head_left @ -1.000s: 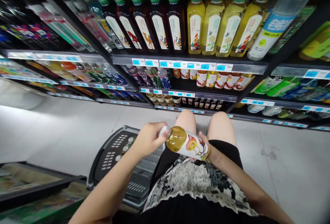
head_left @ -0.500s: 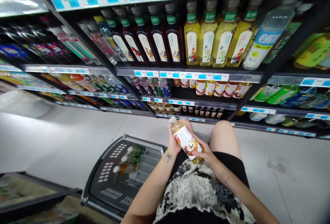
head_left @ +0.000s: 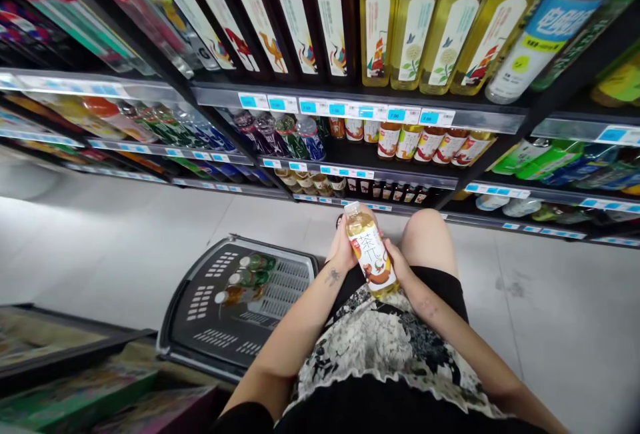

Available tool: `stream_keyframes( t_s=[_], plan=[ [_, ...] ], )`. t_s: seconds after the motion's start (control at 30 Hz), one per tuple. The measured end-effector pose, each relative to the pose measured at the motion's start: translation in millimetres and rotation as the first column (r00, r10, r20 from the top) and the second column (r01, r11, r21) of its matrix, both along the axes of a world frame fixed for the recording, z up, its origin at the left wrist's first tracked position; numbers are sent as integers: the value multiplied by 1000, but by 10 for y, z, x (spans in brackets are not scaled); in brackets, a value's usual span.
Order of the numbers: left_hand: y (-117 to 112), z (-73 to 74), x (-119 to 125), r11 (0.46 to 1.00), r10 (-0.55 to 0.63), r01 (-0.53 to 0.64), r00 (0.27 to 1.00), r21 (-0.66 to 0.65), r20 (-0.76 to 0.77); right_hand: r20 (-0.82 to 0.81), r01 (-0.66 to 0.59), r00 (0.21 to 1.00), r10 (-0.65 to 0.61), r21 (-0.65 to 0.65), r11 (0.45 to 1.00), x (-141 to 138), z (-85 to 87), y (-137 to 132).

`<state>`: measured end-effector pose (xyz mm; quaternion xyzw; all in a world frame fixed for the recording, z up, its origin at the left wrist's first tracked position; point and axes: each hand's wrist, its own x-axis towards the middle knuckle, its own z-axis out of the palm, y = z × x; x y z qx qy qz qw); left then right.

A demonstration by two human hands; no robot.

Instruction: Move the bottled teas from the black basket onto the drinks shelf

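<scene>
A clear bottle of yellow tea drink (head_left: pixel 371 254), with a white cap and a white, orange-patterned label, is held tilted above my lap. My left hand (head_left: pixel 343 245) is wrapped round its left side near the top. On the other side, my right hand (head_left: pixel 396 265) grips the bottle lower down, its fingers mostly hidden behind it. The label faces up toward me. To the left on the floor stands a black shopping basket (head_left: pixel 175 314) with several bottles (head_left: pixel 250 279) lying inside.
Drink shelves (head_left: pixel 320 97) run across the front, with dark tea bottles (head_left: pixel 297 27), yellow tea bottles (head_left: pixel 377 27) and smaller bottles (head_left: pixel 425 144) below. A display with boxes (head_left: pixel 85 394) stands at the lower left. Pale tiled floor (head_left: pixel 525 301) lies to the right.
The camera view has shifted, so the shelves look closer and higher. The bottle has turned more upright in my hands, and my right hand has moved from across the label to its right side.
</scene>
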<state>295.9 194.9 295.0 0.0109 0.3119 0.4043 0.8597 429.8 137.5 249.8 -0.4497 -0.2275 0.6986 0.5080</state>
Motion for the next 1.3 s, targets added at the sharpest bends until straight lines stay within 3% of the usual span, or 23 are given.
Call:
stream_keyframes(
  t_s=[0.27, 0.57, 0.83, 1.07, 1.3],
  plan=[
    [109, -117, 55, 998, -61, 61, 995, 2, 83, -119, 57, 991, -68, -96, 994, 43, -3, 13],
    [90, -153, 98, 999, -41, 38, 988, 23, 147, 7, 132, 991, -132, -157, 979, 123, 42, 17],
    [102, -232, 92, 1000, -16, 9, 972, 28, 236, 23, 131, 991, -130, -268, 954, 138, 82, 27],
    [92, -203, 75, 1000, -20, 19, 970, 8, 244, 281, 159, 956, -88, -240, 958, 256, -47, 20],
    [87, -167, 58, 1000, -14, 11, 970, 12, 243, 229, 124, 972, -55, -301, 945, 234, -77, 26]
  ],
)
